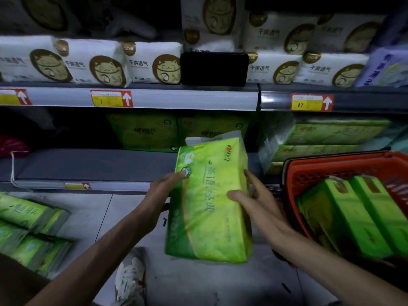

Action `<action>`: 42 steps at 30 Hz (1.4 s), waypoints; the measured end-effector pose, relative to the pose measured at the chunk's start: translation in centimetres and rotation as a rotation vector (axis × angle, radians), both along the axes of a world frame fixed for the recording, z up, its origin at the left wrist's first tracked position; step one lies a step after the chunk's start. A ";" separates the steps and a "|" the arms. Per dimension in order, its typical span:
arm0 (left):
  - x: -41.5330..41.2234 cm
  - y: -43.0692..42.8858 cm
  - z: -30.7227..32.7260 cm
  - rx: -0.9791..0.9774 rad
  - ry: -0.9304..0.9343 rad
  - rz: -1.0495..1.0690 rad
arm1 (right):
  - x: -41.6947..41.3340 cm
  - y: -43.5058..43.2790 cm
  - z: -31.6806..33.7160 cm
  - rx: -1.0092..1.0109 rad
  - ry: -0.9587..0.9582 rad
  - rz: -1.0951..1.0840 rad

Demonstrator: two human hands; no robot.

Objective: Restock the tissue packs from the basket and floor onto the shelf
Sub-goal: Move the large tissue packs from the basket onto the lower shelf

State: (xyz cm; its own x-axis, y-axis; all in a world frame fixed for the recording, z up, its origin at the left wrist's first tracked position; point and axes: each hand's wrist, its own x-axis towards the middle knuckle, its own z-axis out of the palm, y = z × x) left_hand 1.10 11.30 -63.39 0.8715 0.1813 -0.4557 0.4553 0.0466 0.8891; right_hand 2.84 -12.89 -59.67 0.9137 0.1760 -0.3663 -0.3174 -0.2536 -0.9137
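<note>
A large green tissue pack (209, 202) is held in the air in front of the lower shelf (88, 166), tilted with its top end toward the shelf. My left hand (159, 195) grips its left side, fingertips on the upper corner. My right hand (254, 199) holds its right side, thumb across the front and fingers along the edge. More green packs (353, 215) lie in the red basket (309, 168) at the right. Several green packs (28, 230) are stacked on the floor at the left.
Green packs (145, 131) stand at the back of the lower shelf, with others (326, 138) stacked at the right. The upper shelf carries white cat-print packs (106, 62) and a black box (214, 68). My shoe (130, 277) is on the grey floor.
</note>
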 end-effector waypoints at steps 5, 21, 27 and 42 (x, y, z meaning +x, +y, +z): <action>2.7 -1.3 -3.4 -0.029 0.063 0.002 | 1.0 3.2 -0.6 -0.241 -0.134 -0.103; 17.9 -9.7 -12.3 -0.384 0.077 -0.233 | 11.0 5.9 -3.9 -0.668 0.024 -0.545; 20.3 -11.6 -15.2 -0.470 0.082 -0.136 | 13.8 5.9 -5.3 -0.778 0.006 -0.506; 22.6 -13.9 -16.1 -0.386 -0.044 -0.046 | 17.2 4.6 -8.5 -0.854 -0.147 -0.511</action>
